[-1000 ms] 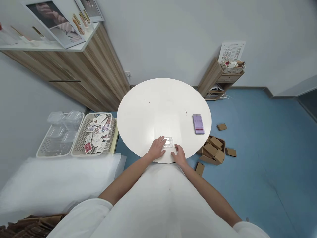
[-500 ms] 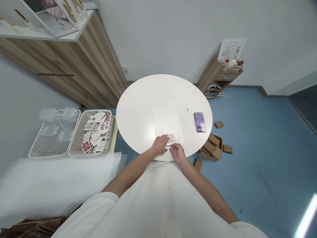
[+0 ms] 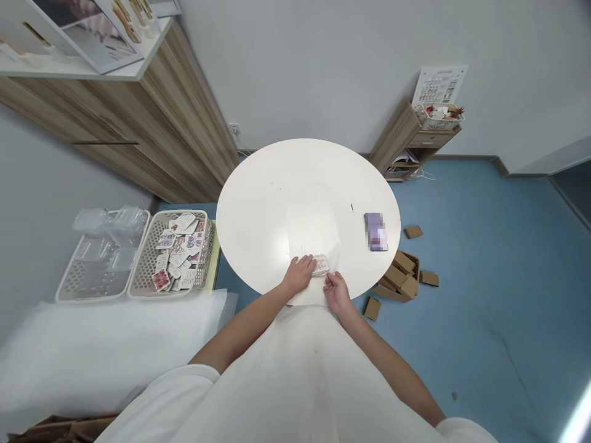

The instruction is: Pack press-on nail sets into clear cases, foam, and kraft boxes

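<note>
A small clear plastic case [image 3: 320,265] with pinkish pieces inside lies near the table's front edge, on a thin translucent white sheet [image 3: 313,226]. My left hand [image 3: 299,274] rests on the table with its fingers stretched out, the fingertips touching the case's left end. Just right of the case is my right hand [image 3: 338,293], palm partly turned up. Its fingers are curled, and thumb and fingertips come together by the case's lower right corner. Whatever is between them is too small to make out.
A purple phone-like object [image 3: 376,232], pixelated, lies on the right of the white oval table [image 3: 252,184]. On the left stand a basket of small printed packs [image 3: 138,280] and one of clear plastic boxes [image 3: 64,284]. Cardboard boxes [image 3: 398,277] lie on the floor at right.
The case has slid slightly toward me. My right hand has shifted a little right and down, away from the case's lower edge. My left hand stays at its left end.
</note>
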`<state>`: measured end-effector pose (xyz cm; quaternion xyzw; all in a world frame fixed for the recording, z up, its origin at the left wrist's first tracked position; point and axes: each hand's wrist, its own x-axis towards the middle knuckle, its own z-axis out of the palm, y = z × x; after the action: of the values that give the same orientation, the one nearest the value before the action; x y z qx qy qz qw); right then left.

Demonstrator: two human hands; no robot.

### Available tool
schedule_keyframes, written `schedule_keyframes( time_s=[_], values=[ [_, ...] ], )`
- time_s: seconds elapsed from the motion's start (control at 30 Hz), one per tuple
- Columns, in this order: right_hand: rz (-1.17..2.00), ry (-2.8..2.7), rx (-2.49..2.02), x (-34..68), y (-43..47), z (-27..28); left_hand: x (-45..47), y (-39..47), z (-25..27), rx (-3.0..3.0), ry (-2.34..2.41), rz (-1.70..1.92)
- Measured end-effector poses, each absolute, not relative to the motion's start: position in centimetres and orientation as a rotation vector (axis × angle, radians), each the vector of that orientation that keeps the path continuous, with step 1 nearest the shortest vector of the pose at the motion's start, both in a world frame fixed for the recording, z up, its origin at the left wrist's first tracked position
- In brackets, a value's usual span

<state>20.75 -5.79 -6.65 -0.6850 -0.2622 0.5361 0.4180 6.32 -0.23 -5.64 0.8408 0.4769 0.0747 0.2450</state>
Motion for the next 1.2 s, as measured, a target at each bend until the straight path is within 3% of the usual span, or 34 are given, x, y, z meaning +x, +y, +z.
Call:
schedule_keyframes(
  time_s=[0.13, 0.3, 0.67, 0.87, 1.2],
  values=[
    [0.954, -0.976, -1.973, 22.1, -6.7, -6.1, 6.1, -0.2, -5.4, 2.323, 1.291, 0.163],
    [0.608, -1.786, -1.900, 22.2, -6.1, -4.8, 5.7, -0.6, -4.9, 2.351, 1.258, 0.203],
    [0.482, -2.409, -1.690, 22.1, -4.9, -5.0, 3.6, -2.8, -6.1, 2.256, 1.192, 0.323],
    [0.500, -2.409, -1.568, 22.5, -5.4, -5.3, 3.3, -2.4, -6.5, 2.239, 1.189, 0.269],
    [0.715, -2.184, -1.759, 22.6, -6.5, -5.2, 3.0, -2.4, -5.7, 2.180, 1.159, 0.247]
  ],
)
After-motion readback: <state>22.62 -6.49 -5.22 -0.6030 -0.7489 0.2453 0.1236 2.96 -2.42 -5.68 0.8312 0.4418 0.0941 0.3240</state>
